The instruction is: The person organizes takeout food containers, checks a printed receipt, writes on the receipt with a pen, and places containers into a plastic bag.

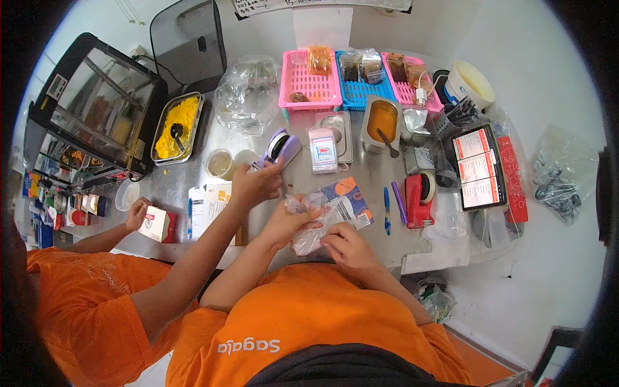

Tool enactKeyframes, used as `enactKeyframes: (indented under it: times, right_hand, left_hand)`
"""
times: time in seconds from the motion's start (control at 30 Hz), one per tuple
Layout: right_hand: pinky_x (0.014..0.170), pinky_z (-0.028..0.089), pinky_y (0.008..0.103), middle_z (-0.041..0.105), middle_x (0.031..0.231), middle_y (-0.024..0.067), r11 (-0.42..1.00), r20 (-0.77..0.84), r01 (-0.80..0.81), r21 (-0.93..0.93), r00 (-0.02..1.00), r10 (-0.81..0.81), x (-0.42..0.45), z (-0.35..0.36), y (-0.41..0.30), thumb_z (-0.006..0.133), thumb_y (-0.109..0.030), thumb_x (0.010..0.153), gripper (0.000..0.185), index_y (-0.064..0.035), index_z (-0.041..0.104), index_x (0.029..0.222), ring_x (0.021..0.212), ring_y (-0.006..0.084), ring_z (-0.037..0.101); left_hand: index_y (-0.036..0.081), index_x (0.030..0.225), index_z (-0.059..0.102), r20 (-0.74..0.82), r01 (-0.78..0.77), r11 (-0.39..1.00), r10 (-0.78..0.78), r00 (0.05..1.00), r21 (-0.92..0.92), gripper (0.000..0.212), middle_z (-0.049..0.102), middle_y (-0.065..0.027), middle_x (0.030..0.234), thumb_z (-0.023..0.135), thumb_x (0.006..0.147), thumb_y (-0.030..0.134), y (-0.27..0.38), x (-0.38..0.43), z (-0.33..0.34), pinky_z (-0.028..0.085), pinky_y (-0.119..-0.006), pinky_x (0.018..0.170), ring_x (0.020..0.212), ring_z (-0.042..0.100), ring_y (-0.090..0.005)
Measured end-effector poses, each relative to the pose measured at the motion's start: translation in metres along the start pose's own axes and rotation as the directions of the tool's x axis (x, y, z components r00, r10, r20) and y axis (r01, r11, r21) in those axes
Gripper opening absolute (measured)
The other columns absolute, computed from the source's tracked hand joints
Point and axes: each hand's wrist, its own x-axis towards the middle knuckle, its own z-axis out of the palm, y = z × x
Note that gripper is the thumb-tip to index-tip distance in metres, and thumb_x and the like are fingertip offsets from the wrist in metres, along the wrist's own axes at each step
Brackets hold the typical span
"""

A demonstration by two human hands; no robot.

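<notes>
My left hand [289,221] grips a clear plastic bag [308,239] close to my body at the counter's front edge. My right hand [347,245] pinches the bag's right side with bent fingers. What is inside the bag is hard to make out. Just beyond lies a printed leaflet [355,196] in purple and orange, partly covered by the plastic. Further out stands a pack of tissues [323,151] in front of a steel lid. A blue pen [387,213] and a purple pen [399,202] lie to the right of my hands.
At left, a co-worker's hand [258,184] reaches by a purple tape dispenser [285,150]; their other hand [137,215] touches a small carton [155,225]. A red tape dispenser [417,208], a tablet [478,167] and a sauce pan [382,121] stand right. Baskets [309,89] line the back.
</notes>
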Motion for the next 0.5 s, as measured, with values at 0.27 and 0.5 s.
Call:
enactKeyframes:
  times: [0.27,0.5]
  right_hand:
    - [0.068,0.049,0.0265,0.057,0.090,0.0103,0.910,-0.334,-0.186,0.371,0.887,0.317,0.015,0.029,0.003,0.066,0.008,0.070,0.020,0.0023,0.060,0.088,0.079,0.0163,0.060]
    - [0.077,0.049,0.0328,0.059,0.092,0.0120,0.995,-0.253,0.101,0.007,0.963,-0.096,0.008,0.020,-0.003,0.064,0.000,0.073,0.022,0.0010,0.058,0.094,0.085,0.0293,0.059]
  left_hand:
    - [0.004,0.086,0.046,-0.154,-0.310,0.885,0.380,0.912,0.348,0.011,0.061,-0.0111,0.094,0.057,0.085,0.003,-0.049,-0.013,0.010,0.051,-0.027,0.064,0.079,0.059,-0.0153]
    - [0.006,0.090,0.039,-0.230,-0.090,0.972,0.039,0.972,-0.217,0.015,0.060,-0.0111,0.099,0.054,0.087,0.003,-0.021,-0.022,0.026,0.050,-0.030,0.063,0.080,0.058,-0.0165]
